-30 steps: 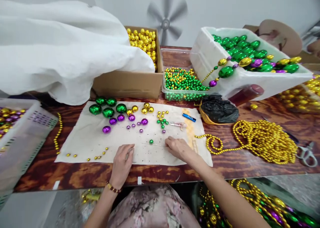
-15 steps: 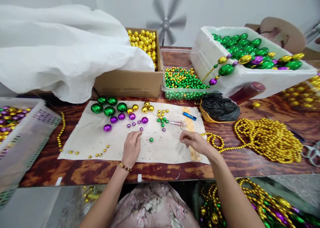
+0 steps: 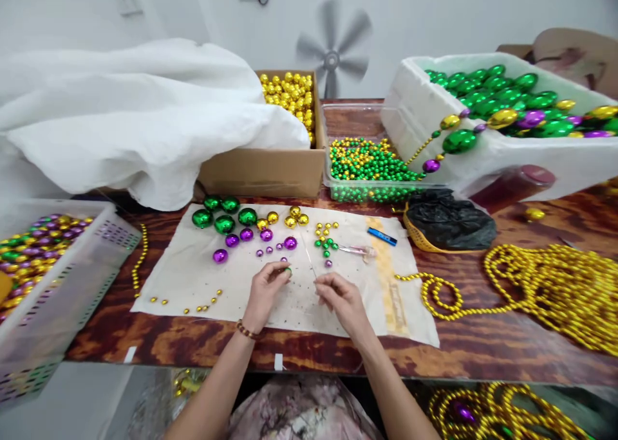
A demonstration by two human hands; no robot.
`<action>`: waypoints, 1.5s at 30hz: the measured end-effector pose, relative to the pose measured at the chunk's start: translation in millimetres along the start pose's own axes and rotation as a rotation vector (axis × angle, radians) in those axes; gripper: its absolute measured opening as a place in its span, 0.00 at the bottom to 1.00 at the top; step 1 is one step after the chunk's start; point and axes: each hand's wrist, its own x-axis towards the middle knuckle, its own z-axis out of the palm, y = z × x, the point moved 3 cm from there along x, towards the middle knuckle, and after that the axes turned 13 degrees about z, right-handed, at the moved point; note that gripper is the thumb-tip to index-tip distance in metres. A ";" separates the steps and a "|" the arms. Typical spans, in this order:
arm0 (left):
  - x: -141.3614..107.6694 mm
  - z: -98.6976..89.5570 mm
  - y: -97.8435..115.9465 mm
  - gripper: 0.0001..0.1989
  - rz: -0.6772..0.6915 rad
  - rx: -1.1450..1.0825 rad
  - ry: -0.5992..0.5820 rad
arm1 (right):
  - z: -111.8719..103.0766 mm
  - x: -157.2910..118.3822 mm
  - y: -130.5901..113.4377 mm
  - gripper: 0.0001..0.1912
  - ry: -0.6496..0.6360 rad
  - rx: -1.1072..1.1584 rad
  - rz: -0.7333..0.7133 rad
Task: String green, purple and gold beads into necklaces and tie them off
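Observation:
Over the white cloth (image 3: 183, 279), my left hand (image 3: 265, 289) pinches a small green bead (image 3: 288, 271) between its fingertips. To its right, my right hand (image 3: 340, 298) is closed on a thin needle-like strand (image 3: 308, 253) that points up and away. Just beyond my left hand lie small purple beads and larger purple balls (image 3: 266, 235). Large green balls (image 3: 224, 224) and gold balls (image 3: 290, 221) are farther back. Small green beads (image 3: 326, 254) and small gold ones sit beyond my right hand. Several small gold beads (image 3: 187, 311) are scattered at the cloth's left.
At the back stand a cardboard box (image 3: 261, 173), a clear tray (image 3: 357, 192) of small beads and a white foam box (image 3: 555, 163). A yellow basket (image 3: 420, 237) holds black plastic. Gold bead strings (image 3: 555, 292) lie right; a blue marker (image 3: 382, 236) rests on the cloth.
My left hand has taken hold of the green bead that lay on the cloth. My right hand has moved left, nearer my left hand, and the thin strand now shows. The view has shifted.

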 end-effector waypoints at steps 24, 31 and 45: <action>12.4 -28.7 23.4 0.08 -0.253 -0.876 0.266 | 31.8 -35.0 14.1 0.07 -0.024 -0.427 -0.384; 12.6 -31.1 19.1 0.12 -0.230 -0.810 0.249 | 34.0 -36.3 17.8 0.08 -0.023 -0.430 -0.355; 10.7 -113.0 13.4 0.13 0.268 0.634 0.325 | 50.6 -6.1 20.4 0.10 0.037 -0.195 -0.205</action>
